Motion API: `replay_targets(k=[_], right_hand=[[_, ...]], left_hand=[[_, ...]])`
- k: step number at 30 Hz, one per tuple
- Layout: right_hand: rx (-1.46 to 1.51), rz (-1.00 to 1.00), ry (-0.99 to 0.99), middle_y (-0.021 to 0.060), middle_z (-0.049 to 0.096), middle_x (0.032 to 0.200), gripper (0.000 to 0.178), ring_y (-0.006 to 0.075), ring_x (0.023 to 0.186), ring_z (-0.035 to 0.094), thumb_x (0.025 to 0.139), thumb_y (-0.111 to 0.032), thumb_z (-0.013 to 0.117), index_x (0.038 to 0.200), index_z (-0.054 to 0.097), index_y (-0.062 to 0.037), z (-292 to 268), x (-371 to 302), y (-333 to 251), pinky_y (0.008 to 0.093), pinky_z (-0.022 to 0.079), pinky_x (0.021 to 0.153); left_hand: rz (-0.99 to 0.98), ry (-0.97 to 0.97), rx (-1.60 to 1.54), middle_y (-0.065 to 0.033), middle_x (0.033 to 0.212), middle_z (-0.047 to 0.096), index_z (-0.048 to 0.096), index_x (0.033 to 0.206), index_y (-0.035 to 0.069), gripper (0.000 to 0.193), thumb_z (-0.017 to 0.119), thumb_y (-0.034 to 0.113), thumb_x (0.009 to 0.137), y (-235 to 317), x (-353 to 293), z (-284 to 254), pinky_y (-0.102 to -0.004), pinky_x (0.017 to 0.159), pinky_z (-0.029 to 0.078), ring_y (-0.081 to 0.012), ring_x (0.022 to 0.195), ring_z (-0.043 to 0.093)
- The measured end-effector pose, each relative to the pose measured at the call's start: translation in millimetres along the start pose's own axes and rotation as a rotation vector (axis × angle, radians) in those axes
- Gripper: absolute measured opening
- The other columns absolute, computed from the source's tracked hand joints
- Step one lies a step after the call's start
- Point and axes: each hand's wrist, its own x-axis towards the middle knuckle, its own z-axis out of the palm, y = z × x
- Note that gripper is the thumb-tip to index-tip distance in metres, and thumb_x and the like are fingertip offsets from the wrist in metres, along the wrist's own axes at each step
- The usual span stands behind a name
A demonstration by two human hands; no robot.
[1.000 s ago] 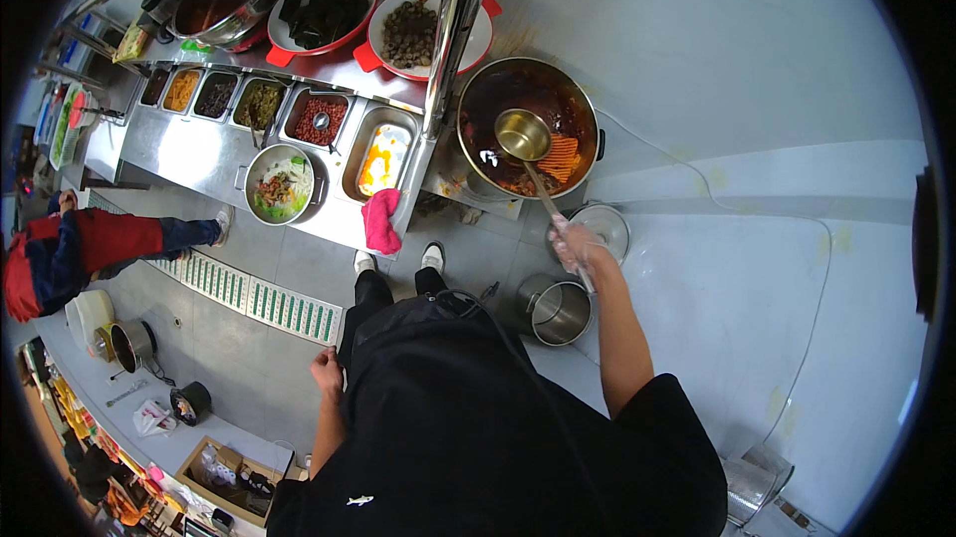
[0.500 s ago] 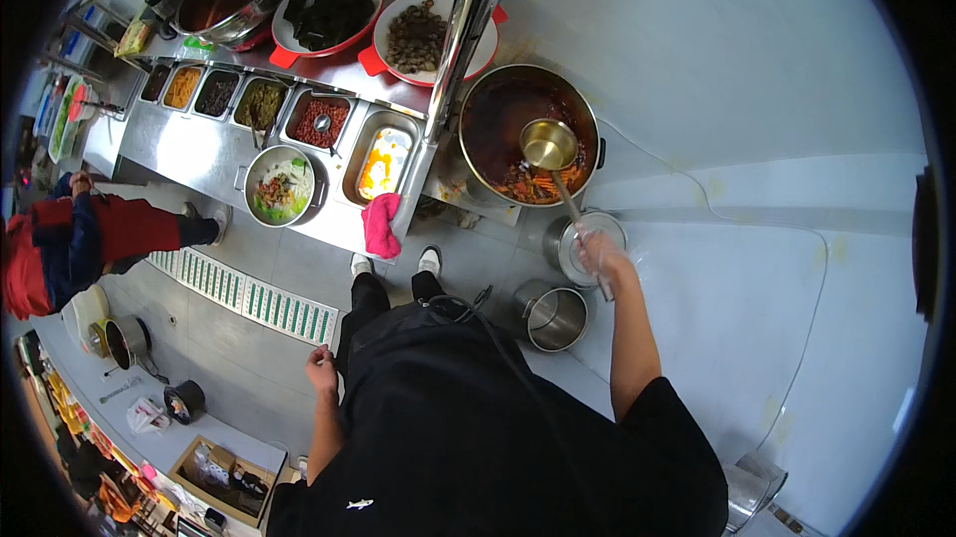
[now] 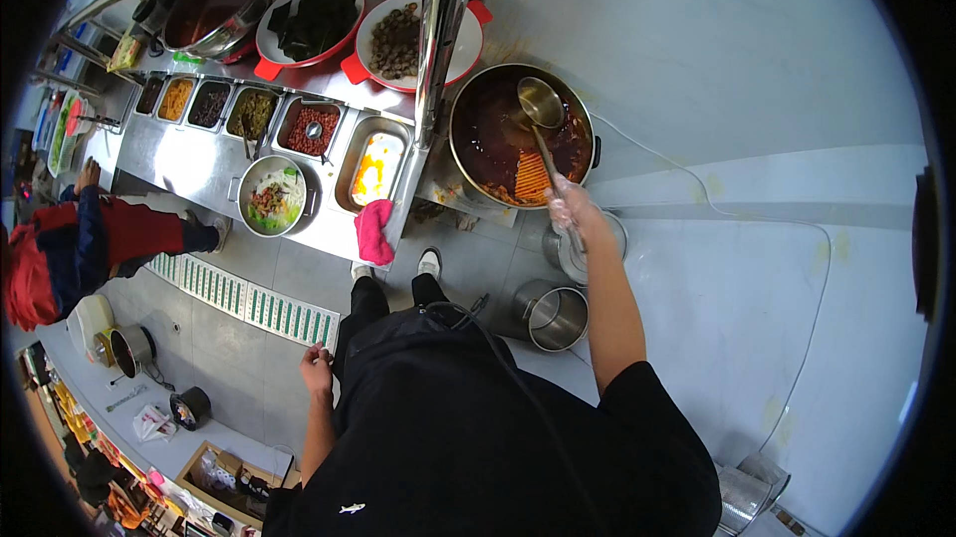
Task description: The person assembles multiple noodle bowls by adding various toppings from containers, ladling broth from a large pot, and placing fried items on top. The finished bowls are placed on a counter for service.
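My right hand (image 3: 571, 205), in a clear plastic glove, is closed around the handle of a long metal ladle (image 3: 541, 102). The ladle's bowl hangs over the far right part of a large steel pot (image 3: 596, 153) of dark red-brown broth (image 3: 498, 124). Near the pot's front edge, an orange ridged patch (image 3: 533, 176) shows in the broth. My left hand (image 3: 317, 370) hangs low beside my left leg, its fingers curled, with nothing visible in them.
Left of the pot, a steel counter holds a pan of food (image 3: 271, 200), topping trays (image 3: 309, 129) and a pink cloth (image 3: 374, 232). Red-handled dishes (image 3: 398, 42) sit on the shelf. Steel pots (image 3: 556, 320) stand right of my feet. A person in red and navy (image 3: 80, 248) stands left.
My right hand and the ladle have moved up and left, the bowl going toward the pot's far side. The other person's hand now reaches to the counter. My left hand stays low.
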Motion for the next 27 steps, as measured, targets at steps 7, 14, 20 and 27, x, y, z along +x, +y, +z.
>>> replay_targets(k=[7,14,20,27], right_hand=[[-0.609,-0.118,0.424,0.0059,0.055,0.061,0.040,0.0181,0.045,0.051,0.097,-0.037,0.059,0.081,0.058,-0.0011,-52.7,-27.9,23.0,0.0366,0.038,0.043],[-0.962,-0.402,0.619,0.0256,0.066,0.081,0.040,0.0459,0.080,0.065,0.094,-0.036,0.063,0.090,0.063,0.0039,-40.7,-51.1,40.4,0.0495,0.049,0.071],[-1.120,-0.504,0.710,0.0302,0.066,0.089,0.040,0.0510,0.089,0.062,0.095,-0.036,0.061,0.106,0.059,0.0022,-26.0,-69.8,51.4,0.0534,0.048,0.076],[-1.133,-0.447,0.748,0.0310,0.066,0.094,0.037,0.0497,0.092,0.062,0.096,-0.033,0.059,0.111,0.054,0.0006,-5.1,-81.3,44.7,0.0549,0.048,0.079]], left_hand=[[0.038,-0.066,-0.004,-0.0043,0.086,0.065,0.064,0.117,-0.002,0.025,0.060,0.007,0.094,-47.7,27.3,6.6,-0.0247,0.063,0.045,-0.0104,0.071,0.057],[-0.018,-0.057,-0.032,-0.0038,0.088,0.065,0.066,0.114,0.000,0.024,0.063,0.008,0.092,-15.0,22.1,16.1,-0.0261,0.066,0.047,-0.0114,0.073,0.059],[0.001,-0.080,0.002,-0.0033,0.089,0.064,0.066,0.115,0.001,0.024,0.062,0.008,0.092,0.3,23.1,13.9,-0.0263,0.068,0.047,-0.0119,0.074,0.060],[-0.021,-0.069,-0.025,-0.0038,0.089,0.065,0.067,0.111,0.001,0.021,0.062,0.008,0.093,-11.4,16.7,11.8,-0.0263,0.068,0.048,-0.0122,0.074,0.060]])
